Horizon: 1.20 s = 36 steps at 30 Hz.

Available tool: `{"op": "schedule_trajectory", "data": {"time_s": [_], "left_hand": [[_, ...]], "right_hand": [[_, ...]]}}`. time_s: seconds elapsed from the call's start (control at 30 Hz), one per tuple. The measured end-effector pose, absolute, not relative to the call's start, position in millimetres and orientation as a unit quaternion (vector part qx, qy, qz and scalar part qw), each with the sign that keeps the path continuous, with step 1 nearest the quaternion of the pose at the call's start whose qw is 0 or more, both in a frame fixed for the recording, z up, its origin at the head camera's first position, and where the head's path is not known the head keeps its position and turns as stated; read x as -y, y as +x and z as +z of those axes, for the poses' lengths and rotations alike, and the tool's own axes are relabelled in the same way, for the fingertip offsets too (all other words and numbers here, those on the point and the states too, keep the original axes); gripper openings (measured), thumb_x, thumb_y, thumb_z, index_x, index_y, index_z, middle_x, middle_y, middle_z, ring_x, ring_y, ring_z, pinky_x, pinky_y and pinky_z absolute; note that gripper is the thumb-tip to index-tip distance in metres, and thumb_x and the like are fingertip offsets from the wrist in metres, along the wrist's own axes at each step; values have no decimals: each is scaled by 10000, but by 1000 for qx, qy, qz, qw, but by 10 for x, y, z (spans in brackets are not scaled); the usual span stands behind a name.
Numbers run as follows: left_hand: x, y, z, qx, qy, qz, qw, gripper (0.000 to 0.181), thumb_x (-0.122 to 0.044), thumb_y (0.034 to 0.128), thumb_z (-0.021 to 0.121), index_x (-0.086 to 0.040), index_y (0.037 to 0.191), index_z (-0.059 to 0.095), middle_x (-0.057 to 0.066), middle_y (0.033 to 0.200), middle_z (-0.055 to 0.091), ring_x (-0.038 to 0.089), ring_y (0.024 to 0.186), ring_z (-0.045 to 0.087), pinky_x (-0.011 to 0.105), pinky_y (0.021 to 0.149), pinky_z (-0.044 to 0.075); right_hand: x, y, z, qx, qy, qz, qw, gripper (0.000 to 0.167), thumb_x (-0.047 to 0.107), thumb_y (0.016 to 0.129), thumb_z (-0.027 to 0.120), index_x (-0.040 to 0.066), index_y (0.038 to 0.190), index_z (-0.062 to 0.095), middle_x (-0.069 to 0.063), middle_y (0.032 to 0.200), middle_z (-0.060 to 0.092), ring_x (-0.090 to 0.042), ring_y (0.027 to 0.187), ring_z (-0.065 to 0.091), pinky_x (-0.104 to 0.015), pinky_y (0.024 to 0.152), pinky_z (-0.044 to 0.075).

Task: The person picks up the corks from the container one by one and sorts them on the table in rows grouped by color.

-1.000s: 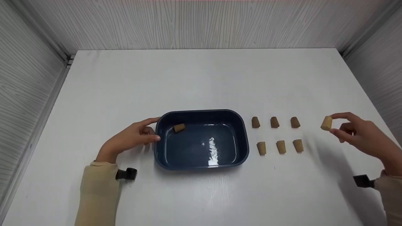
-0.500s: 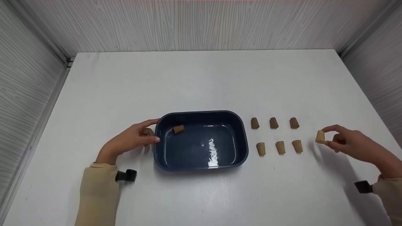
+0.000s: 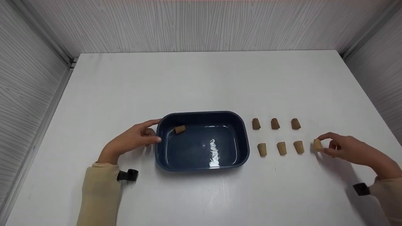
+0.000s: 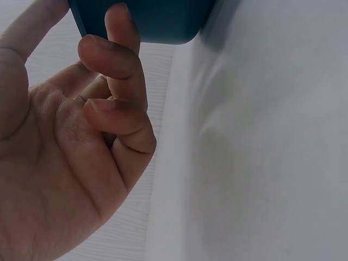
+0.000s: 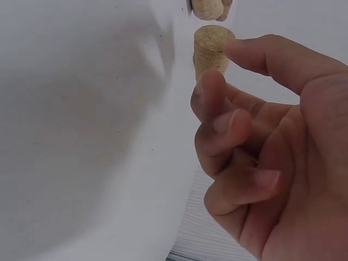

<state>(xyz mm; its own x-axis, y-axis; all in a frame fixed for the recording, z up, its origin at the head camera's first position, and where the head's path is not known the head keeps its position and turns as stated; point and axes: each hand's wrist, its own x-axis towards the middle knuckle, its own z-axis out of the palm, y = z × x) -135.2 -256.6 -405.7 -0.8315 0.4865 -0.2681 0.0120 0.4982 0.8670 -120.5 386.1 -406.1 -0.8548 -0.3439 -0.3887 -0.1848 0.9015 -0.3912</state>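
Note:
My left hand (image 3: 133,141) is at the left end of a dark blue tub (image 3: 202,169); its thumb and straight index finger touch the rim, the other fingers bent beneath. Inside the tub, near its far left corner, a tapered brown cork (image 3: 180,129) lies on its side. At the right, my right hand (image 3: 348,149) pinches a pale cork (image 5: 212,46) between thumb and index finger, low at the right end of a row of three pale corks, the nearest being a light cork (image 3: 299,147). Three darker corks, one a brown cork (image 3: 295,123), form the row behind.
The white table (image 3: 207,81) is bordered by wood-grained panels at the back and both sides, such as the back panel (image 3: 207,25). The tub stands left of both cork rows. Black wrist cameras, including the left one (image 3: 128,175), are worn on both forearms.
My right hand has come toward the front and left, lowering the pale cork in line with the row of pale corks. The left hand and the tub stay in place.

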Motion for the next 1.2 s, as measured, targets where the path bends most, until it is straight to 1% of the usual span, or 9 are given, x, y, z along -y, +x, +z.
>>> {"op": "schedule_trajectory", "data": {"time_s": [0.1,0.33,0.53,0.63,0.77,0.83,0.93,1.07,1.2], "left_hand": [[2562,-1360,-4069,-829,152,478,248,678,-261,936,642,-135,1515,311,20,864,580,113,708,481,294,682,434],[2538,-1362,-4055,-826,159,481,246,689,-249,933,645,-98,1513,307,1,846,577,107,713,479,295,683,433],[2535,-1359,-4041,-833,151,472,244,687,-263,930,647,-121,1513,312,8,865,584,119,729,484,293,686,430],[2539,-1354,-4051,-836,144,468,246,693,-276,928,650,-132,1514,311,11,881,589,127,748,488,291,697,425],[2550,-1345,-4065,-836,137,470,247,687,-278,925,654,-143,1510,320,11,879,585,123,740,484,286,687,416],[2554,-1342,-4071,-833,137,475,249,684,-272,926,654,-144,1510,321,10,867,581,115,723,479,285,674,414],[2559,-1345,-4081,-830,139,479,251,682,-268,926,654,-145,1509,323,10,855,581,109,708,476,285,664,410],[2560,-1354,-4087,-832,140,475,250,680,-283,926,654,-152,1508,328,14,855,573,111,716,470,280,666,399],[2556,-1359,-4079,-833,140,473,250,678,-280,926,653,-153,1508,329,17,863,576,113,716,469,280,662,397]], "right_hand": [[-3850,-1213,-4091,-945,-146,-169,240,414,188,952,603,26,1308,467,-8,819,579,-45,647,465,-235,566,409],[-3846,-1217,-4112,-943,-146,-162,251,411,167,949,593,14,1308,467,-7,823,572,-52,650,465,-236,566,407],[-3832,-1241,-4134,-944,-139,-151,260,433,170,944,588,13,1323,451,-23,840,587,-98,681,489,-249,571,414],[-3830,-1241,-4128,-941,-137,-151,270,525,231,938,618,53,1384,404,-22,880,598,-110,733,518,-256,591,428],[-3831,-1229,-4107,-937,-149,-162,273,614,297,911,664,162,1436,378,9,910,603,-87,792,542,-253,620,441],[-3832,-1224,-4101,-936,-162,-162,266,587,292,899,677,200,1418,418,31,899,600,-60,794,538,-247,621,437],[-3829,-1227,-4096,-938,-171,-157,258,526,260,888,690,226,1369,482,45,879,590,-26,772,520,-239,611,428],[-3823,-1246,-4092,-939,-173,-149,256,472,156,885,677,233,1325,527,34,875,580,-33,750,510,-240,599,420],[-3815,-1263,-4103,-941,-177,-141,253,439,105,891,645,244,1296,547,35,885,579,-45,771,513,-242,606,418]]}}
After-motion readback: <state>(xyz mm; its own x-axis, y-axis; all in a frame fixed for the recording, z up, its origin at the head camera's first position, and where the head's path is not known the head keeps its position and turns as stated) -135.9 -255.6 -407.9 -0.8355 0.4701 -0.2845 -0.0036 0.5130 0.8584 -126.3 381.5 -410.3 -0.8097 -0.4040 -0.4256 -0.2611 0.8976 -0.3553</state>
